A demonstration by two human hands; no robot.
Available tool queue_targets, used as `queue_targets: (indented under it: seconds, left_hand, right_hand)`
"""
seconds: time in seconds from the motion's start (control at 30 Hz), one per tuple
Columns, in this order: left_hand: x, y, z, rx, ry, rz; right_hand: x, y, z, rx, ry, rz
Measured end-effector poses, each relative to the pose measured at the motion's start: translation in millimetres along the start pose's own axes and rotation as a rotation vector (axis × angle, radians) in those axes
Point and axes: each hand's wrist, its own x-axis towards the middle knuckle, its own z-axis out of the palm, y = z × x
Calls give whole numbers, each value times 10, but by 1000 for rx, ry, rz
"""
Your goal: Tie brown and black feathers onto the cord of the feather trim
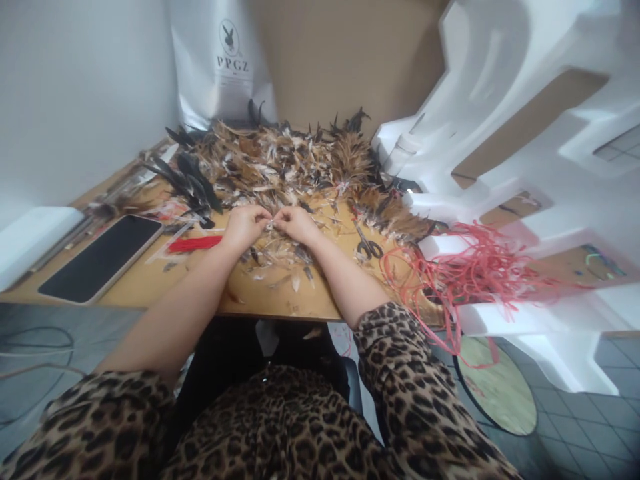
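Observation:
My left hand [247, 225] and my right hand [296, 224] meet over the table, thumbs and fingertips pinched together. Between them are the pale ends of some brown feathers [273, 198]; the exact spot they grip is small and partly hidden by the fingers. Just beyond lies a large heap of brown and whitish feathers [285, 157]. Loose feathers and fluff [287, 263] are scattered below my hands. A bundle of red strands [194, 244] lies beside my left wrist, and black feathers [187, 183] rest behind it. Dark-handled scissors [369, 247] lie to the right of my right hand.
A phone [103, 259] and a white box [37, 240] are at the left. Tangled pink-red ribbon [480, 267] hangs over white foam pieces [505, 320] on the right. A white bag [220, 80] stands at the back. The table's front edge [280, 315] is close to my body.

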Motion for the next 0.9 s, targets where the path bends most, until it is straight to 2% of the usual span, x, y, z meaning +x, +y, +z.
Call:
queue_targets:
  seconds: [0.2,0.4,0.6,0.73,0.9]
  left_hand:
    - [-5,0,-4,-40,11,-38]
    - [3,-44,11,-100,5,-63]
    - [1,-48,40,-127,16,-130]
    - [9,-114,69,-223,0,-204]
    - [28,-178,19,-154,8,-163]
  right_hand:
    - [6,31,32,89,-4,-8]
    - [14,48,21,-9,3,-46]
    - [-3,9,33,-73,46,-62]
    - [-11,11,39,-150,92,-56]
    - [-11,42,-1,-277,160,-61]
